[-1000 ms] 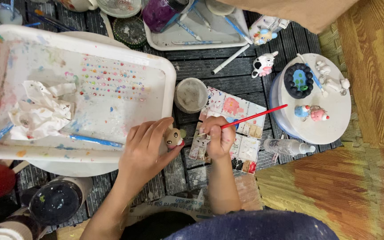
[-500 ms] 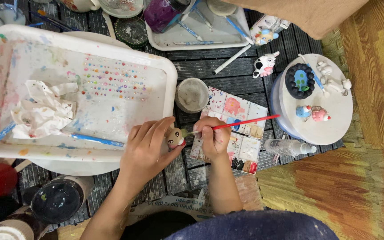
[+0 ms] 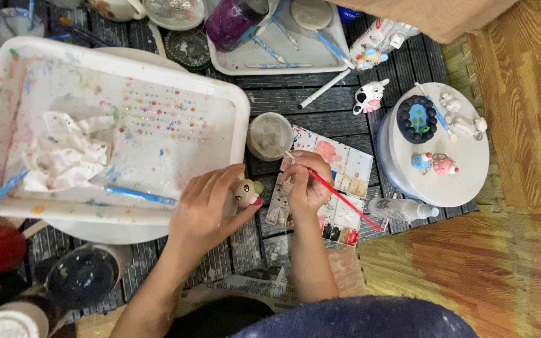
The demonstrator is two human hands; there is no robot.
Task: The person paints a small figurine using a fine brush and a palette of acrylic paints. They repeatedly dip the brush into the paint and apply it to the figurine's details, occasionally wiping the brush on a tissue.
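Dark slatted boards carry everything you see, a low counter (image 3: 320, 112) set against warm wooden flooring on the right. Nearest to you, your left hand (image 3: 205, 209) wraps around a small clay figurine (image 3: 244, 193), fingers cupped behind it and thumb below, so its painted face turns up toward you and sits steady for fine work. Just beside it, your right hand (image 3: 305, 181) pinches a thin red paintbrush (image 3: 339, 197) like a pencil, its handle slanting away to the lower right and the tip drawn in close to the figurine. Your wrist hovers over the paint palette card (image 3: 345, 188), which lies directly under that hand so colour is within a short dip. A small round water cup (image 3: 269, 134) stands touching the card's upper left corner, handy for rinsing.

To the left, the big white tray (image 3: 220, 100) holds a crumpled paint-stained rag (image 3: 64, 156), rows of tiny coloured gems (image 3: 164, 112) and a blue brush (image 3: 139, 195) near its front rim. Farther right, a round white stand (image 3: 464, 169) keeps finished little figures apart from the wet work. Beyond, a second tray (image 3: 270, 59) gathers spare brushes beside a purple jar (image 3: 233, 22).
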